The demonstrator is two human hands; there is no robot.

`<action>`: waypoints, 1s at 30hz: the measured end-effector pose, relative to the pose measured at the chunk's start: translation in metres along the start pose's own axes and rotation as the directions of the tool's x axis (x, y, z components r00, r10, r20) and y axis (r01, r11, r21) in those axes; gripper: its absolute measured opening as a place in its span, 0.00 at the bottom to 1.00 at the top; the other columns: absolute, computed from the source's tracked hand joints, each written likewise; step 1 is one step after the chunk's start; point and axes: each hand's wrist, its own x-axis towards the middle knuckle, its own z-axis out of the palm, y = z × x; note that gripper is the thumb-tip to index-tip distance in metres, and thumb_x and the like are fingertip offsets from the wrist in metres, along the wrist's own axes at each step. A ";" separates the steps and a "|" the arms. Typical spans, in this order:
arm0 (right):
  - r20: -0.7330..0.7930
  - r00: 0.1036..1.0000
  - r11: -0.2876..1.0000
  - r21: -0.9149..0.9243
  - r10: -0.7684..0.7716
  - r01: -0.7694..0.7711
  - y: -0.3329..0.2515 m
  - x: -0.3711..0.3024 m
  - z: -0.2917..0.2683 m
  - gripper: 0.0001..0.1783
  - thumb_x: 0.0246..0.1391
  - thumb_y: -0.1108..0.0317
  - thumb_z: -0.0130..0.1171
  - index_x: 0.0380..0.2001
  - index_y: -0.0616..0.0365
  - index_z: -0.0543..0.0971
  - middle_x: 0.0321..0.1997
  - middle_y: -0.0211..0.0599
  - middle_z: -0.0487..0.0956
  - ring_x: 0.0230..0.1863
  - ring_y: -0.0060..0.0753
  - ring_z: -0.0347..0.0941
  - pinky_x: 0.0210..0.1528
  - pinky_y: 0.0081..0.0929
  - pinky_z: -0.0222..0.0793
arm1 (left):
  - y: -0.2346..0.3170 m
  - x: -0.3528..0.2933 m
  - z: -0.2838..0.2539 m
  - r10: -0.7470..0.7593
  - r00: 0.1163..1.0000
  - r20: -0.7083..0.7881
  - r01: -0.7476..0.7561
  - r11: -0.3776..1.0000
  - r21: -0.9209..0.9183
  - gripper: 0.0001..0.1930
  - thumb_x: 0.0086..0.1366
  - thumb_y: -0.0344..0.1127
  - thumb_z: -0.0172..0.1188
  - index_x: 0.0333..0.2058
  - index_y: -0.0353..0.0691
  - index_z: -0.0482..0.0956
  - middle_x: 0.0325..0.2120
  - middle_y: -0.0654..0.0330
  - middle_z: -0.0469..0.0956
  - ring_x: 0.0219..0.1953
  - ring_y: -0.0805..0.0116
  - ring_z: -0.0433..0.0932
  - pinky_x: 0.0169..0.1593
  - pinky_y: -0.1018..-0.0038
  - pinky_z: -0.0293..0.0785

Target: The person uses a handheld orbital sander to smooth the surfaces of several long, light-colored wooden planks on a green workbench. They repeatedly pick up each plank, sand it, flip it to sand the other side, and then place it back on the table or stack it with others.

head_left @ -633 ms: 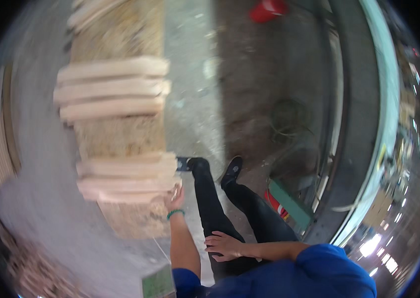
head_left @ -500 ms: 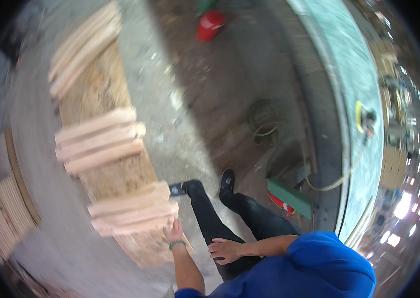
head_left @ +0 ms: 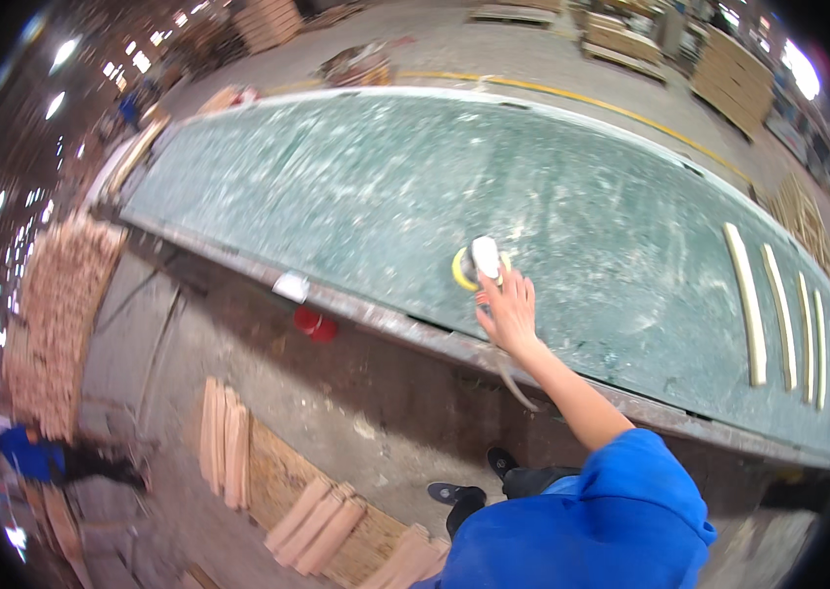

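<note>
My right hand (head_left: 510, 312) reaches out over the green worktable (head_left: 386, 187) with its fingers stretched and apart. At the fingertips is a hand-held sander (head_left: 485, 258) with a white top and a yellow-rimmed pad, lying on the tabletop. The fingers overlap its near side; they look laid against it rather than wrapped round it. A pale hose (head_left: 515, 385) hangs over the table's near edge below the hand. My left hand is out of sight.
Several slim wood strips (head_left: 744, 304) lie at the table's right end. Bundles of wood pieces (head_left: 317, 525) rest on a board at lower left. A red bucket (head_left: 315, 324) is under the near edge. Another person in blue (head_left: 32, 454) is at far left.
My view has swung from the floor and wood bundles to the worktable. My right hand has left my thigh and moved out to the sander. My left hand, earlier by a bundle, has left view.
</note>
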 end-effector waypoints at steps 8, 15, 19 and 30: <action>0.573 0.630 0.700 0.131 0.524 -0.702 0.032 0.096 0.052 0.59 0.38 0.58 0.70 0.71 0.52 0.48 0.62 0.61 0.62 0.58 0.63 0.68 0.58 0.44 0.70 | 0.137 0.029 0.142 0.279 0.913 0.297 -0.376 0.859 0.348 0.36 0.68 0.50 0.46 0.68 0.31 0.54 0.46 0.58 0.60 0.47 0.67 0.61 0.54 0.70 0.62; 0.568 0.705 0.693 0.297 0.424 -0.657 0.084 0.075 0.014 0.44 0.43 0.66 0.63 0.66 0.34 0.59 0.57 0.57 0.64 0.52 0.61 0.73 0.51 0.44 0.73 | 0.217 0.008 0.245 0.457 0.711 0.535 -0.674 0.660 0.331 0.32 0.69 0.42 0.47 0.68 0.32 0.55 0.39 0.61 0.59 0.40 0.71 0.60 0.49 0.74 0.63; 0.584 0.683 0.614 0.360 0.439 -0.702 0.110 -0.006 -0.065 0.44 0.41 0.65 0.62 0.65 0.32 0.60 0.57 0.54 0.65 0.50 0.61 0.74 0.52 0.45 0.74 | 0.268 -0.029 0.292 0.642 0.524 0.559 -0.834 0.519 0.187 0.30 0.70 0.38 0.47 0.68 0.32 0.55 0.35 0.62 0.58 0.37 0.73 0.60 0.46 0.76 0.64; -0.078 0.299 0.291 -0.097 0.951 -0.952 0.287 -0.273 -0.321 0.44 0.39 0.61 0.66 0.63 0.34 0.63 0.53 0.56 0.67 0.47 0.65 0.75 0.51 0.49 0.73 | 0.275 -0.403 0.407 0.455 -0.673 0.583 -0.021 0.776 -0.630 0.47 0.62 0.44 0.64 0.69 0.30 0.44 0.31 0.66 0.62 0.32 0.77 0.62 0.39 0.80 0.63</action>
